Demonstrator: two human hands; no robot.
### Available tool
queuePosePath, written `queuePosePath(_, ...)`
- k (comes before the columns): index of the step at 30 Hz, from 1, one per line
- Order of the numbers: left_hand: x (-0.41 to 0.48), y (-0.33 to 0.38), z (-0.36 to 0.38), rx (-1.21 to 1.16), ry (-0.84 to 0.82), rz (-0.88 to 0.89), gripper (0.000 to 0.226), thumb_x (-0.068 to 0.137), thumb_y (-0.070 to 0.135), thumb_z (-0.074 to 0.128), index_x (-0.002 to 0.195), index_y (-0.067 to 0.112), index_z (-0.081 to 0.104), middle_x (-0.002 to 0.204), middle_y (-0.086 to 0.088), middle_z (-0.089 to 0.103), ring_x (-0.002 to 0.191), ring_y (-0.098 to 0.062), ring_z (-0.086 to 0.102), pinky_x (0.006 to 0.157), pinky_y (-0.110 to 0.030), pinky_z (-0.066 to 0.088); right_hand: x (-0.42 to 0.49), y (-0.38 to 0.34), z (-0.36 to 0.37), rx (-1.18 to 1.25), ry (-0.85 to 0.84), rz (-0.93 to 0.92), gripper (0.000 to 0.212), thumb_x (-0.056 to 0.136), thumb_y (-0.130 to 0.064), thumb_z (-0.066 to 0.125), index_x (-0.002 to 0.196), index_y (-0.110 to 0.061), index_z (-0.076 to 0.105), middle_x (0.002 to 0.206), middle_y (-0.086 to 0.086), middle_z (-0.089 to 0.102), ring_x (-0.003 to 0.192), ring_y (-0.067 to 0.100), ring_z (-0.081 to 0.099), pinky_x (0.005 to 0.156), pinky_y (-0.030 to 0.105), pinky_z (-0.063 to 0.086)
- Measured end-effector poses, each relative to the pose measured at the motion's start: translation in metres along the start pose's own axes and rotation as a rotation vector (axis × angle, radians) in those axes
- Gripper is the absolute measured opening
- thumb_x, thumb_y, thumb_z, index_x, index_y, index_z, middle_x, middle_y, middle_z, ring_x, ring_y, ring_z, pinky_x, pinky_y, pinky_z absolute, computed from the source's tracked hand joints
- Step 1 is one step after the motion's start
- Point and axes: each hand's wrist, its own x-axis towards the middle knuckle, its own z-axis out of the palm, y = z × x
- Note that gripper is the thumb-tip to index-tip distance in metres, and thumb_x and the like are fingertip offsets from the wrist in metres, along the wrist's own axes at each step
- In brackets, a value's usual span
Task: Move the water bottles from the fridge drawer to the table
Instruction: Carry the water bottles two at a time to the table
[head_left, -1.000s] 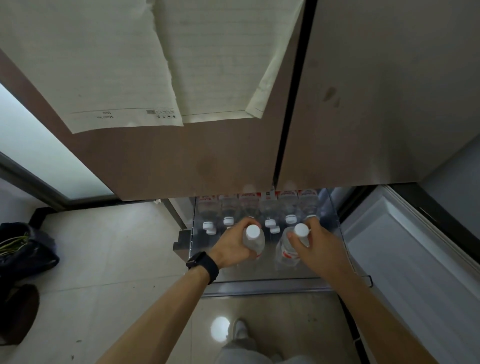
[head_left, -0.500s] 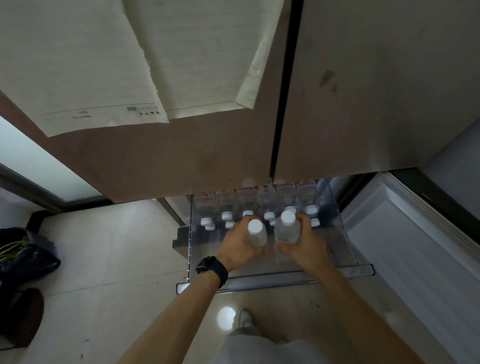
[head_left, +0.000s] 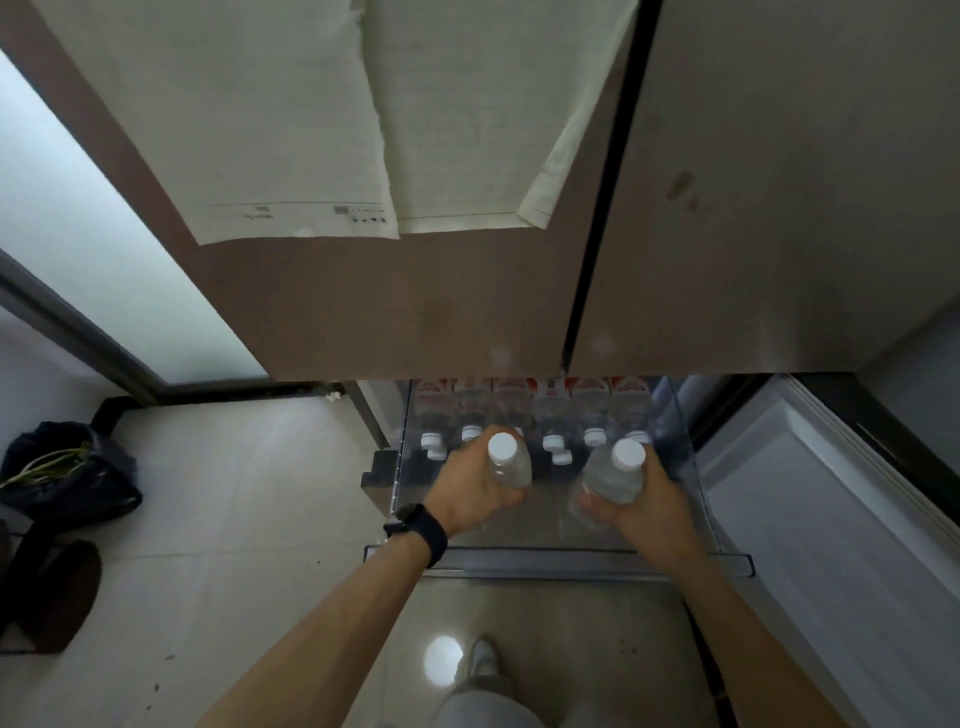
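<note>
Half a second ago you held the two bottles almost cap to cap. Now they have spread apart, and each is carried by itself over the bare front part of the fridge drawer (head_left: 561, 564), low in the middle of the frame. Your left hand (head_left: 467, 496) is wrapped round the body of the left bottle (head_left: 511, 467), fingers curled under it, with the white cap pointing up at you. Your right hand (head_left: 647, 512) grips the right bottle (head_left: 610, 480) the same way, leaning slightly toward the centre. Both look to be out of the stored row (head_left: 540, 410), which still stands packed along the back of the drawer just under the upper fridge doors (head_left: 415, 312). So I judge the pick done for this pair, with the carry to the table next; the table is not in view. Mind the drawer's clear side walls close beside each hand, and its front rail just below your wrists. The lower edge of the doors overhangs the back row, so draw the bottles toward you rather than straight up. A white panel (head_left: 831, 545) crowds the lower right. The tiled floor (head_left: 234, 519) at lower left gives the widest room to turn, with only a black bag (head_left: 67, 467) at the far left edge.
</note>
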Motion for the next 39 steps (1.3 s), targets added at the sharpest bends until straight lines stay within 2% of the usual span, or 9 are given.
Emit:
queuePosePath(2, -0.015, 0.010, -0.011, -0.043, 0.088, -0.001, 0.057, 0.072, 0.020, 0.088, 0.117, 0.028, 0.055, 0.108, 0.013, 0.064, 0.100, -0.006, 0.062, 0.086, -0.021, 0.053, -0.008, -0.008, -0.012, 0.025, -0.004, -0.055, 0.069, 0.067, -0.027, 0.091, 0.123, -0.035, 0.051, 0.113, -0.014, 0.065, 0.104, 0.012, 0.063, 0.086, 0.034, 0.053)
queuePosePath(6, -0.063, 0.038, -0.038, -0.070, 0.281, -0.013, 0.067, 0.073, 0.027, 0.089, 0.125, 0.030, 0.047, 0.113, 0.017, 0.061, 0.099, -0.002, 0.059, 0.075, -0.004, 0.046, -0.029, -0.048, -0.030, 0.042, -0.057, -0.211, 0.061, 0.071, -0.025, 0.089, 0.116, -0.040, 0.051, 0.109, -0.023, 0.062, 0.093, -0.010, 0.060, 0.070, 0.009, 0.046)
queuePosePath(8, -0.094, 0.050, -0.046, -0.114, 0.408, -0.049, 0.068, 0.072, 0.026, 0.090, 0.123, 0.030, 0.045, 0.111, 0.018, 0.060, 0.097, 0.005, 0.058, 0.072, -0.002, 0.044, -0.040, -0.070, -0.034, 0.046, -0.129, -0.302, 0.060, 0.070, -0.026, 0.089, 0.113, -0.042, 0.051, 0.107, -0.024, 0.061, 0.090, -0.015, 0.058, 0.066, 0.007, 0.045)
queuePosePath(14, -0.206, 0.055, -0.057, -0.183, 0.684, -0.163, 0.064, 0.069, 0.035, 0.091, 0.117, 0.034, 0.048, 0.111, 0.016, 0.060, 0.100, -0.004, 0.060, 0.081, -0.024, 0.056, -0.089, -0.108, -0.011, 0.054, -0.390, -0.472, 0.068, 0.067, -0.032, 0.091, 0.122, -0.039, 0.053, 0.110, -0.019, 0.066, 0.098, 0.000, 0.063, 0.073, 0.018, 0.050)
queuePosePath(19, -0.327, 0.039, -0.044, -0.172, 0.840, -0.315, 0.061, 0.067, 0.039, 0.090, 0.113, 0.035, 0.051, 0.105, 0.010, 0.063, 0.094, -0.014, 0.063, 0.074, -0.031, 0.058, -0.157, -0.124, 0.045, -0.048, -0.692, -0.586, 0.066, 0.067, -0.036, 0.090, 0.118, -0.043, 0.049, 0.112, -0.019, 0.061, 0.100, 0.006, 0.060, 0.082, 0.032, 0.055)
queuePosePath(22, -0.409, 0.024, -0.034, -0.223, 0.962, -0.435, 0.060, 0.065, 0.035, 0.091, 0.111, 0.033, 0.054, 0.102, 0.005, 0.065, 0.087, -0.015, 0.067, 0.070, -0.040, 0.062, -0.213, -0.128, 0.087, -0.104, -0.859, -0.635, 0.063, 0.065, -0.036, 0.090, 0.112, -0.047, 0.050, 0.110, -0.018, 0.062, 0.099, 0.005, 0.060, 0.080, 0.029, 0.050)
queuePosePath(28, -0.589, -0.001, -0.003, -0.203, 1.193, -0.653, 0.067, 0.062, 0.046, 0.089, 0.115, 0.039, 0.050, 0.108, 0.013, 0.061, 0.102, -0.012, 0.060, 0.086, -0.040, 0.058, -0.358, -0.134, 0.171, -0.271, -1.170, -0.832, 0.061, 0.067, -0.038, 0.088, 0.114, -0.043, 0.049, 0.102, -0.018, 0.064, 0.093, 0.001, 0.059, 0.071, 0.018, 0.045)
queuePosePath(33, -0.750, -0.017, 0.033, -0.283, 1.376, -0.784, 0.063, 0.063, 0.037, 0.091, 0.114, 0.035, 0.055, 0.103, 0.006, 0.065, 0.095, -0.016, 0.066, 0.074, -0.037, 0.063, -0.506, -0.123, 0.238, -0.339, -1.365, -0.944, 0.065, 0.065, -0.043, 0.087, 0.118, -0.041, 0.049, 0.106, -0.017, 0.064, 0.097, 0.005, 0.060, 0.076, 0.026, 0.047)
queuePosePath(39, -0.940, -0.028, 0.067, -0.287, 1.506, -0.952, 0.063, 0.067, 0.033, 0.089, 0.118, 0.033, 0.052, 0.106, 0.009, 0.063, 0.098, -0.012, 0.062, 0.080, -0.029, 0.055, -0.684, -0.099, 0.311, -0.380, -1.527, -1.028, 0.072, 0.063, -0.047, 0.086, 0.122, -0.041, 0.047, 0.110, -0.015, 0.063, 0.103, 0.010, 0.060, 0.089, 0.035, 0.052)
